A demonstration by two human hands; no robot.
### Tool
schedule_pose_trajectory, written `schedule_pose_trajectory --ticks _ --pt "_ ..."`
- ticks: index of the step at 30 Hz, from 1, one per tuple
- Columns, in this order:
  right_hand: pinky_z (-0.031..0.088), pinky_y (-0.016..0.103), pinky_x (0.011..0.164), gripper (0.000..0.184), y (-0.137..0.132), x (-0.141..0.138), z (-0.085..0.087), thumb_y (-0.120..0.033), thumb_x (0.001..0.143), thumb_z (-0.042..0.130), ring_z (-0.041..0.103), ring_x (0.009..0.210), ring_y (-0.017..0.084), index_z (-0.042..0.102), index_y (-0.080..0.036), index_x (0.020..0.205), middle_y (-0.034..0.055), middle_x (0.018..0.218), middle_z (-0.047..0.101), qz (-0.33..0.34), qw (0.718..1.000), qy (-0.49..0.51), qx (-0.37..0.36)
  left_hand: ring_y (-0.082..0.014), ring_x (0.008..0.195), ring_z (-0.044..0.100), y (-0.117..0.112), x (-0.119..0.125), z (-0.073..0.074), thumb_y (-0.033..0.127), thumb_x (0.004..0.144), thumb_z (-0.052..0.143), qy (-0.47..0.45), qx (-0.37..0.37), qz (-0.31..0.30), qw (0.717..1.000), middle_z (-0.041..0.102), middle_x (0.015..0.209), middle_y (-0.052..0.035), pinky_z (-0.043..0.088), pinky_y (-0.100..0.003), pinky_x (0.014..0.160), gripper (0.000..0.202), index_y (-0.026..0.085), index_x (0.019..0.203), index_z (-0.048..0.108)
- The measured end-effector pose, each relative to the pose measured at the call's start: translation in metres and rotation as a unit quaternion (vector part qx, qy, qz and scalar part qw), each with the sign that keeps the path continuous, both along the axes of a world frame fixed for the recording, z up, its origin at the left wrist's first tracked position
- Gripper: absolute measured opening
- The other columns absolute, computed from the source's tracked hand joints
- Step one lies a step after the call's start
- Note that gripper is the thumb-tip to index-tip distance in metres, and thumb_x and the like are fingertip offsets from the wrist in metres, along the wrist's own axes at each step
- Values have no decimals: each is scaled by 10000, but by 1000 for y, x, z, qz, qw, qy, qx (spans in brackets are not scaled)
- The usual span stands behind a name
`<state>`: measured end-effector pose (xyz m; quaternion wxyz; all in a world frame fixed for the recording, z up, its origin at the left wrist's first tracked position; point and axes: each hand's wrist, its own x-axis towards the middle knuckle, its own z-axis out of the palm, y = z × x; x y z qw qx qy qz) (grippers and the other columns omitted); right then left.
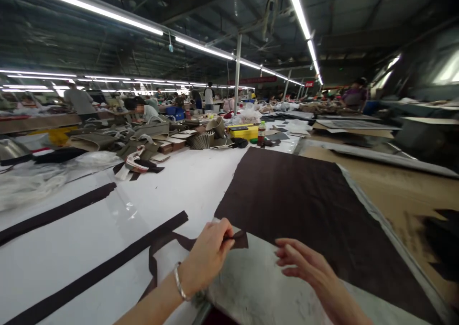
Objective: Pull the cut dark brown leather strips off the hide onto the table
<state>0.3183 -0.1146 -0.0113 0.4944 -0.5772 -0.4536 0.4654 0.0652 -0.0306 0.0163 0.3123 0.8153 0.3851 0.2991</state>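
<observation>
My left hand point(211, 241), with a silver bangle at its wrist, pinches a dark brown fabric strip point(241, 240) close to one end. The rest of that strip loops behind the wrist and down to the lower left. To the right, my right hand point(304, 263) hovers with fingers stretched out and nothing in them. Just beyond it lies a large dark brown fabric sheet point(294, 191), flat on the table. Two more long dark strips, a nearer one point(107, 267) and a farther one point(60, 212), run across the white table surface point(186, 172) on the left.
A roll of tape point(136, 161) lies at the left. Behind it are stacked olive-brown pieces point(158, 131), a yellow box point(245, 132) and a bottle with a green cap point(261, 133). Brown cardboard point(387, 186) covers the right side. Several people are in the background.
</observation>
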Motion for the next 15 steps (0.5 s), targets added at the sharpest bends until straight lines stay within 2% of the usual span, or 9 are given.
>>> schedule_pose_trajectory --ticks 2,4,7,10,13,15 --pt "514 310 682 631 9 -33 4 -698 733 711 598 833 257 647 -130 1001 111 909 637 42 999 29 11 -189 891 491 -15 13 3 116 819 495 -17 -42 -22 999 555 877 -5 354 -296 781 106 213 849 466" --pt "476 270 618 535 14 -54 6 -641 743 726 574 713 208 624 -129 859 77 784 614 47 997 50 31 -181 899 501 -23 22 4 130 799 540 -37 -81 -34 995 563 897 1 355 -289 784 152 218 914 492" --pt "427 241 560 501 11 -56 7 -620 769 716 515 595 160 566 -142 747 27 655 547 23 996 51 71 -155 773 509 -22 28 0 194 781 608 -65 -166 -66 982 551 807 32 360 -269 704 333 238 1091 492" --pt "433 244 559 497 -1 -29 13 -622 782 714 508 591 162 562 -150 754 14 644 523 -12 996 16 90 -127 622 457 -10 24 -10 282 756 647 -81 -265 -122 953 521 714 44 320 -242 569 363 206 1086 514" --pt "461 243 580 487 -23 18 18 -620 786 720 515 618 164 579 -153 786 13 685 520 -72 994 -17 86 -107 535 397 3 10 -21 425 722 681 -43 -334 -158 928 499 656 30 274 -231 492 330 155 868 559" --pt "481 245 586 497 -45 56 14 -630 757 738 513 627 165 590 -158 795 16 711 521 -130 988 -34 70 -101 516 361 10 -3 -25 491 698 694 -9 -353 -154 923 458 603 33 239 -231 478 380 149 757 540"
